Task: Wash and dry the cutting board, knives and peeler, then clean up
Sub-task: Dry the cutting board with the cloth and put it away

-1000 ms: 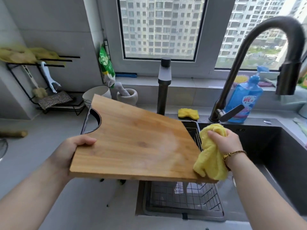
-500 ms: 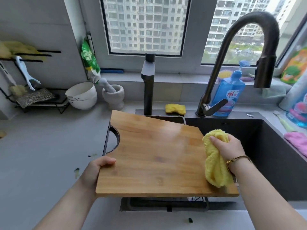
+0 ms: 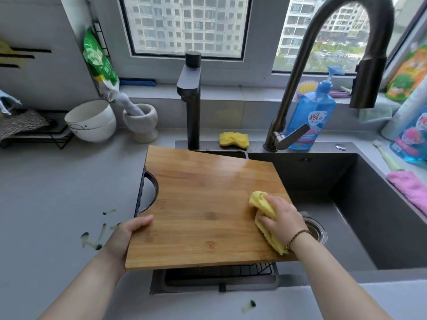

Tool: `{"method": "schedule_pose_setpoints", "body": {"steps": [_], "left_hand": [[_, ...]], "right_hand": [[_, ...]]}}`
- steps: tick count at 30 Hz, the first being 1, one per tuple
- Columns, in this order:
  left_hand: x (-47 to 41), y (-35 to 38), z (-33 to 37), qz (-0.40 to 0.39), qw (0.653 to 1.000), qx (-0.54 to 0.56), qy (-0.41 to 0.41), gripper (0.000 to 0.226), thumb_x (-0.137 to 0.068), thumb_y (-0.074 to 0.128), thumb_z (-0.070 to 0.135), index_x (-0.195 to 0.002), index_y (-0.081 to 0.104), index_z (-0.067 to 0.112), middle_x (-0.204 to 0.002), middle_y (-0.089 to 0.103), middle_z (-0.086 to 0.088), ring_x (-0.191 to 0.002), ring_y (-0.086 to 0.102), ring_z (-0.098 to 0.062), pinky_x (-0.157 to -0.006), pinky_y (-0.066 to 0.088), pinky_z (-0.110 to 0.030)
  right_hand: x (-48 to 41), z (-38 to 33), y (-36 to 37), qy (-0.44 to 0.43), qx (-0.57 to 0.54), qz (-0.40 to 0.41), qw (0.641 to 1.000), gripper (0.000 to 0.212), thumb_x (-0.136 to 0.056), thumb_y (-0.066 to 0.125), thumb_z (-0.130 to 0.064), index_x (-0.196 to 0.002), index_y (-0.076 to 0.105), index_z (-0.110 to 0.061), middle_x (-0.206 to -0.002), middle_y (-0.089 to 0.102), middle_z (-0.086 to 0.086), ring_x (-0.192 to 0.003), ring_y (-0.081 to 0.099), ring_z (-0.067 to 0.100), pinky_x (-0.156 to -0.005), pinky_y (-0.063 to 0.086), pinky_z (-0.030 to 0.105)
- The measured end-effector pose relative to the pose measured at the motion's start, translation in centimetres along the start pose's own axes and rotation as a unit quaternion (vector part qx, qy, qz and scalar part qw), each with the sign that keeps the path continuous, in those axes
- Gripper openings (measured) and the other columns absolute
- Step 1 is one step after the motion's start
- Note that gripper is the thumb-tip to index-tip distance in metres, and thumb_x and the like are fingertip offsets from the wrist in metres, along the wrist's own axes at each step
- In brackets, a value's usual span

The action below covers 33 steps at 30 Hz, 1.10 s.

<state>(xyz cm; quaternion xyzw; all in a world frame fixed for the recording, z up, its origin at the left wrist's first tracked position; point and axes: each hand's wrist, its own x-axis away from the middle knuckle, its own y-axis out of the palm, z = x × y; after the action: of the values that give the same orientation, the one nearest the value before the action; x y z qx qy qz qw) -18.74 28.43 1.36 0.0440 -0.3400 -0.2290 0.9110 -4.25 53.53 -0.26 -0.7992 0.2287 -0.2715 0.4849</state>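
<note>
Drying: above the sink (image 3: 346, 176) our left hand (image 3: 129, 234) grips the cutting board (image 3: 203, 204), right hand (image 3: 284, 218) clutches cloth (image 3: 263, 204); wipe leftward next.

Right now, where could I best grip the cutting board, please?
Grip the cutting board at its handle on the left edge, coming from the counter side. The handle is free; the left hand holds the near-left corner and the right hand presses the yellow cloth on the right.
</note>
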Motion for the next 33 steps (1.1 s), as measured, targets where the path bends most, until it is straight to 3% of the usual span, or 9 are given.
{"method": "schedule_pose_setpoints", "body": {"steps": [4,9,12,16,19,24,26,28,33], "left_hand": [[-0.7,0.3,0.4,0.004,0.999,-0.036,0.005,0.021,-0.091,0.047,0.016,-0.082,0.06,0.003,-0.054,0.067,-0.008,-0.043,0.064,-0.02,-0.038,0.051,-0.025],[-1.6,0.3,0.8,0.033,0.994,-0.105,0.017,0.02,-0.09,0.051,0.017,-0.078,0.059,0.003,-0.048,0.064,-0.006,-0.049,0.061,-0.023,-0.049,0.047,-0.028],[-1.6,0.5,0.9,0.043,0.992,-0.116,0.013,0.02,-0.09,0.052,0.016,-0.076,0.058,0.003,-0.048,0.063,-0.007,-0.057,0.057,-0.026,-0.053,0.043,-0.029],[-1.7,0.5,1.1,0.039,0.993,-0.113,0.011,0.015,-0.091,0.051,0.014,-0.08,0.056,0.005,-0.069,0.06,-0.013,-0.063,0.055,-0.027,-0.052,0.042,-0.029],[-1.8,0.4,1.1,0.036,0.993,-0.114,0.002,0.014,-0.091,0.051,0.016,-0.086,0.056,0.004,-0.075,0.06,-0.014,-0.065,0.056,-0.028,-0.054,0.042,-0.03],[-1.7,0.4,1.0,0.044,0.992,-0.118,0.003,0.012,-0.091,0.051,0.014,-0.085,0.057,0.005,-0.075,0.061,-0.014,-0.066,0.056,-0.028,-0.056,0.041,-0.031],[-1.6,0.6,0.8,0.057,0.991,-0.12,0.013,0.011,-0.091,0.051,0.014,-0.083,0.057,0.007,-0.075,0.061,-0.013,-0.067,0.056,-0.028,-0.056,0.041,-0.032],[-1.6,0.7,0.9,0.065,0.99,-0.122,0.023,0.014,-0.092,0.051,0.02,-0.084,0.058,0.01,-0.078,0.061,-0.011,-0.07,0.057,-0.027,-0.059,0.043,-0.032],[-1.9,0.5,1.3,0.085,0.984,-0.136,0.07,0.023,-0.093,0.05,0.028,-0.084,0.062,0.01,-0.079,0.064,-0.008,-0.073,0.059,-0.024,-0.063,0.045,-0.03]], "right_hand": [[0.0,-2.5,0.5,0.021,-0.026,0.058,0.998,0.046,-0.092,0.046,-0.02,-0.137,0.036,-0.025,-0.139,0.037,-0.001,-0.118,0.046,0.021,-0.094,0.04,0.031],[3.4,-10.7,3.0,-0.183,-0.045,0.006,0.982,0.05,-0.089,0.05,-0.019,-0.137,0.037,-0.027,-0.142,0.034,-0.001,-0.125,0.038,0.021,-0.099,0.034,0.03],[3.7,-12.3,4.2,-0.209,0.036,-0.021,0.977,0.048,-0.091,0.047,-0.033,-0.137,0.034,-0.028,-0.144,0.029,0.003,-0.126,0.034,0.024,-0.095,0.035,0.036],[1.8,-7.3,3.3,-0.129,0.061,0.008,0.99,0.048,-0.094,0.04,-0.018,-0.138,0.031,-0.033,-0.145,0.028,-0.002,-0.126,0.036,0.019,-0.096,0.04,0.033],[0.3,-0.7,1.5,0.025,0.051,0.061,0.997,0.05,-0.091,0.04,-0.009,-0.135,0.037,-0.032,-0.141,0.034,-0.002,-0.121,0.041,0.02,-0.093,0.045,0.034],[-1.0,5.7,-1.3,0.223,0.019,0.095,0.97,0.031,-0.095,0.038,-0.023,-0.123,0.05,-0.027,-0.12,0.047,0.008,-0.101,0.053,0.029,-0.085,0.049,0.041],[-1.7,3.5,-1.1,0.186,0.005,0.14,0.972,0.033,-0.093,0.04,-0.015,-0.123,0.051,-0.025,-0.12,0.047,0.009,-0.103,0.052,0.029,-0.085,0.048,0.041],[-2.2,-1.3,-0.7,0.079,-0.01,0.166,0.983,0.039,-0.091,0.044,-0.011,-0.127,0.047,-0.024,-0.129,0.044,0.005,-0.111,0.049,0.026,-0.09,0.046,0.039],[-1.7,-14.2,2.8,-0.21,0.043,0.043,0.976,0.042,-0.093,0.043,-0.014,-0.134,0.038,-0.024,-0.138,0.034,0.004,-0.119,0.038,0.026,-0.083,0.04,0.034]]}}
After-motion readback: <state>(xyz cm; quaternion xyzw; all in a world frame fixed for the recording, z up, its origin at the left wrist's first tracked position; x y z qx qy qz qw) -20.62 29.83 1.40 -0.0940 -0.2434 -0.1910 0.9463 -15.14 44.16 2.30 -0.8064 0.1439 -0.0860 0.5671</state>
